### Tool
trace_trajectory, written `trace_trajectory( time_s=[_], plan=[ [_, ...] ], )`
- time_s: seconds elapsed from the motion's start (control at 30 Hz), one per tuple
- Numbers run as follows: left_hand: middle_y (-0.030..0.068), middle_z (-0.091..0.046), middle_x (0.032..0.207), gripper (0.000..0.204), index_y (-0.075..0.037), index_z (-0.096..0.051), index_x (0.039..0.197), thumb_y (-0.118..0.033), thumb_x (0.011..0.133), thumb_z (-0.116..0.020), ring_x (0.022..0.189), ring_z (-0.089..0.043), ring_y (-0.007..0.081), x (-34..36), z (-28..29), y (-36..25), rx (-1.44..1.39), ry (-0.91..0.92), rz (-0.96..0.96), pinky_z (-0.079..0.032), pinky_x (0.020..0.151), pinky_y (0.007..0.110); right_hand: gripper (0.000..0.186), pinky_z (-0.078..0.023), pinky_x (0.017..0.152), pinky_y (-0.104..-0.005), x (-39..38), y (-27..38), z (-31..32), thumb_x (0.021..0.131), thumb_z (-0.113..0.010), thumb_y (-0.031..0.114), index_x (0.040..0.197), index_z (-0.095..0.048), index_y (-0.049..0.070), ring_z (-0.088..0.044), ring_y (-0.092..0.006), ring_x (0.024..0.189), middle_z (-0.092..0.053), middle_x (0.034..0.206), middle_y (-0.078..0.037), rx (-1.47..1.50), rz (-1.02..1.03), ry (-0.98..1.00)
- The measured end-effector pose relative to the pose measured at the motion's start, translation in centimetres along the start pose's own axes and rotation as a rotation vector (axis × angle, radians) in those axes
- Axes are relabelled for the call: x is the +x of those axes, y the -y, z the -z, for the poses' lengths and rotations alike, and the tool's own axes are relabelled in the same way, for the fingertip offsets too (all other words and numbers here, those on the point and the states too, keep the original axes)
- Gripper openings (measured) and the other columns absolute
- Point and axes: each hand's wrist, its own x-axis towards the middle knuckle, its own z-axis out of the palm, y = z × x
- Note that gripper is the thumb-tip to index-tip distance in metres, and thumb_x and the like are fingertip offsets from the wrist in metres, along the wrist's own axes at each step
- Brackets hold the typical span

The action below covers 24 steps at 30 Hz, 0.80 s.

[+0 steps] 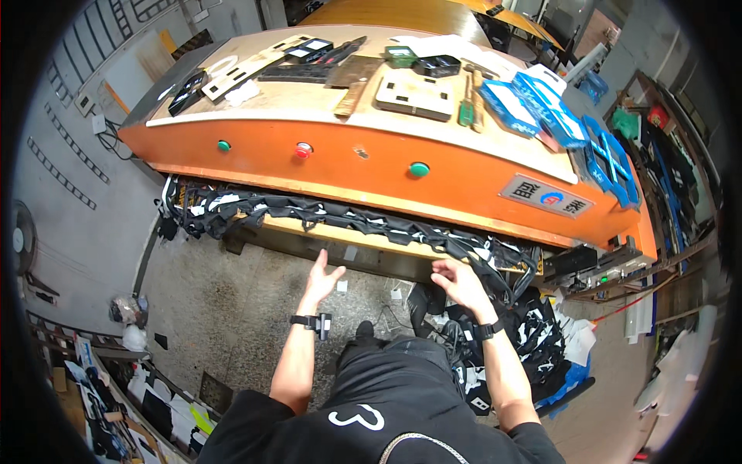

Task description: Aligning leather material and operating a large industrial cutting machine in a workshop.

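The left hand (323, 276) is raised in front of the machine with its fingers spread wide and the palm turned inward; it holds nothing and touches nothing. The right hand (457, 280) reaches toward the long band of black and white cut fabric pieces (325, 213) that lies along the lower wooden bed of the large orange press machine (371, 158). Its fingers are loosely curled just beside the right end of that band; whether they actually grip a piece cannot be told from this view. Each wrist carries a black strap.

The fabric band runs from the left end of the bed to the right, where it spills downward into a heap of black and white fabric scraps (533, 340) on the concrete floor (224, 309), just right of the person's right forearm.

On the machine's front panel sit two green round buttons and a red round button (304, 149) between them. The light wooden top of the machine (309, 100) carries a flat pale wooden cutting die (415, 96), dark frames and tools, and a row of blue frame-shaped dies (541, 108) toward the right edge.
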Motion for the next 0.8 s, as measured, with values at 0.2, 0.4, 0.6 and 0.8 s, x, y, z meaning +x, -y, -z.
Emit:
trace_trajectory(
  time_s=[0.2,0.4,0.6,0.8],
  plan=[
    [0.0363,-0.035,0.159,0.108,0.018,-0.021,0.154,-0.017,0.078,-0.089,0.149,-0.039,0.0336,3.2,-3.6,-1.3,-0.288,0.059,0.063,-0.032,0.122,0.036,0.033,-0.055,0.089,-0.0372,7.3,9.5,-2.2,0.091,-0.073,0.016,0.119,-0.067,0.000,-0.071,-0.0264,0.097,-0.072,0.106,-0.015,-0.194,0.211,-0.050],
    [0.0276,-0.041,0.159,0.103,0.005,-0.021,0.161,-0.009,0.081,-0.084,0.148,-0.042,0.0273,4.0,5.2,-3.4,-0.279,0.339,0.146,-0.039,0.117,0.037,0.016,-0.053,0.089,-0.0414,12.1,14.0,-2.4,0.098,-0.065,0.013,0.105,-0.068,-0.001,-0.067,-0.0368,0.097,-0.066,0.099,-0.019,-0.373,0.278,-0.257],
    [0.0270,-0.024,0.167,0.094,0.002,-0.022,0.162,-0.027,0.092,-0.077,0.153,-0.033,0.0338,13.7,19.3,-12.0,0.206,-0.529,-0.500,-0.029,0.124,0.040,0.010,-0.052,0.086,-0.0444,15.2,15.8,-1.6,0.097,-0.059,0.007,0.098,-0.066,0.000,-0.064,-0.0403,0.097,-0.063,0.097,-0.019,-0.574,0.431,-0.297],
    [0.0307,-0.035,0.160,0.075,0.012,-0.043,0.149,-0.027,0.094,-0.076,0.154,-0.031,0.0333,23.9,25.3,-14.6,-0.173,-0.596,-0.415,-0.027,0.125,0.042,0.010,-0.053,0.084,-0.0470,14.4,15.6,-1.5,0.094,-0.063,0.009,0.099,-0.067,0.001,-0.066,-0.0409,0.097,-0.065,0.099,-0.020,-0.561,0.408,-0.276]
  ],
)
